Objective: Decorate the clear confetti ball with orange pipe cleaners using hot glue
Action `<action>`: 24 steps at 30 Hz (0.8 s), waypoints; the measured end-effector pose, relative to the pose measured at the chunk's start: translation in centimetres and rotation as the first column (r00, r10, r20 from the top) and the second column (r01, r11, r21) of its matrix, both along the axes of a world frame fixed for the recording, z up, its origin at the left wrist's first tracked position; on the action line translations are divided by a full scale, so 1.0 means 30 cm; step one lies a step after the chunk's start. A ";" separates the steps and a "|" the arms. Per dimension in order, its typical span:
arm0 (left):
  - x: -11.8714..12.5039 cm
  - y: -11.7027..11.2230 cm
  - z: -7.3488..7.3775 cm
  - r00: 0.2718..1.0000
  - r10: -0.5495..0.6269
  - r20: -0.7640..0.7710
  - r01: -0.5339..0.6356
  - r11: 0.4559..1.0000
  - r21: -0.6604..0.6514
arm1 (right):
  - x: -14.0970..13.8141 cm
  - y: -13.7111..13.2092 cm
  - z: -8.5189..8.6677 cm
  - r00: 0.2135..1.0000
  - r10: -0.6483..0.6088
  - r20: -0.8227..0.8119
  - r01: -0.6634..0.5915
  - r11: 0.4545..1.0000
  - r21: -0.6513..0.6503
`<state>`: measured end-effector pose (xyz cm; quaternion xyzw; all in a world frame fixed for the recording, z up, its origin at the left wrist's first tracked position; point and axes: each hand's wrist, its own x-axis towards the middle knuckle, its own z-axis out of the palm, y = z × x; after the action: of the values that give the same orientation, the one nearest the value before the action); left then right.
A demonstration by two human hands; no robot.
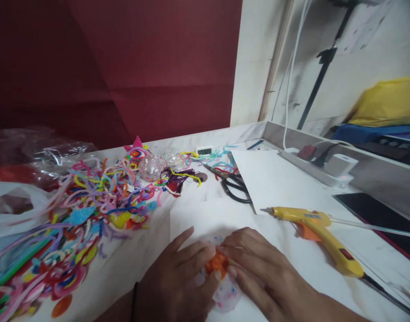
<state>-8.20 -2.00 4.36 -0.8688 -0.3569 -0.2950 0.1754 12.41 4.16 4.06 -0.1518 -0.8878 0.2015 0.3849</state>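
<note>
Both hands meet at six o'clock on the white surface (131,264): left hand (178,277) and right hand (258,264) fingers pinch a small orange fuzzy piece (216,264) against a clear speckled ball (227,293), steadying it; the yellow glue gun (321,235) rests at three o'clock

Even indoor light, moderately dim, soft shadows under both hands at lower centre, overall softness and motion blur, upper right of the frame smeared, wide-angle stretching at edges.
</note>
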 end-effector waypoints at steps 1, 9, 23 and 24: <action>-0.003 0.001 -0.001 1.000 0.002 -0.007 -0.002 1.000 -0.005 | -0.003 0.002 -0.006 1.000 0.007 0.013 -0.006 1.000 -0.025; -0.010 -0.005 -0.002 1.000 0.010 -0.005 -0.010 0.998 -0.055 | -0.008 0.013 -0.021 0.999 0.015 0.043 -0.017 0.999 0.037; -0.010 0.000 -0.055 0.999 0.029 0.027 -0.029 1.000 0.008 | -0.025 -0.006 -0.052 0.995 -0.015 0.101 -0.015 0.956 0.292; -0.010 0.001 -0.056 0.999 0.033 0.041 -0.034 0.999 0.017 | -0.024 -0.007 -0.052 0.995 -0.017 0.102 -0.014 0.955 0.296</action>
<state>-8.51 -1.98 2.68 -0.8549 -0.3722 -0.3130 0.1809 11.68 3.93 2.49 -0.1033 -0.9266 0.0575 0.3570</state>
